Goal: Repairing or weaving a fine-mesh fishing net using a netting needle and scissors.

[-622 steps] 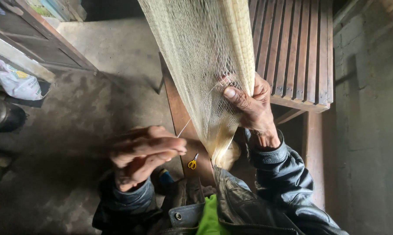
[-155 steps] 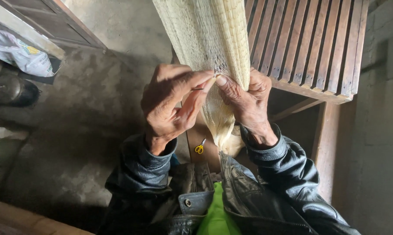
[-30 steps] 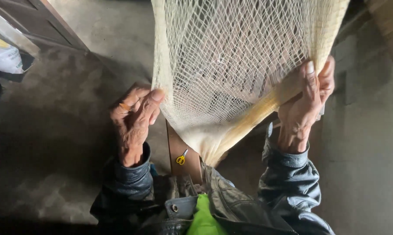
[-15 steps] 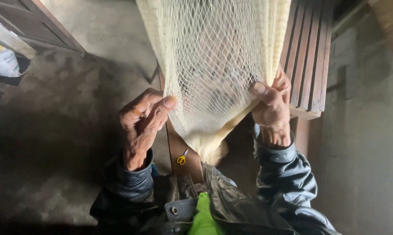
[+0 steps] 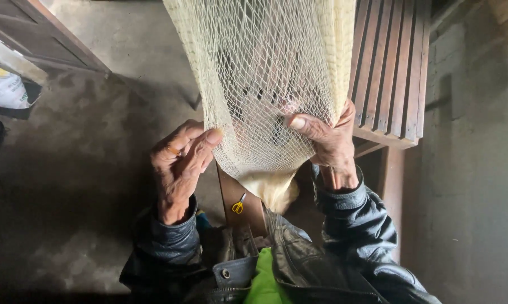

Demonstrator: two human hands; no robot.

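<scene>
A pale yellow mesh net (image 5: pixel 265 79) hangs down from above in front of me, its lower end bunched near my lap. My right hand (image 5: pixel 324 138) grips the net's right edge, thumb pressed over the mesh. My left hand (image 5: pixel 178 163) has its fingertips against the net's left edge, fingers close together and slightly bent; a ring shows on one finger. Small yellow-handled scissors (image 5: pixel 238 204) lie on a wooden plank (image 5: pixel 237 197) below the net, between my forearms. I wear a dark leather jacket with green cloth beneath.
A slatted wooden bench (image 5: pixel 392 73) stands right of the net, against a grey wall (image 5: pixel 479 169). A concrete floor (image 5: pixel 79 169) spreads to the left, with a wooden door frame (image 5: pixel 45 39) and a white bag (image 5: pixel 3 90) at the far left.
Over the last second my right hand came in from the far right toward the centre, narrowing the spread net. My left hand stayed at the left edge.
</scene>
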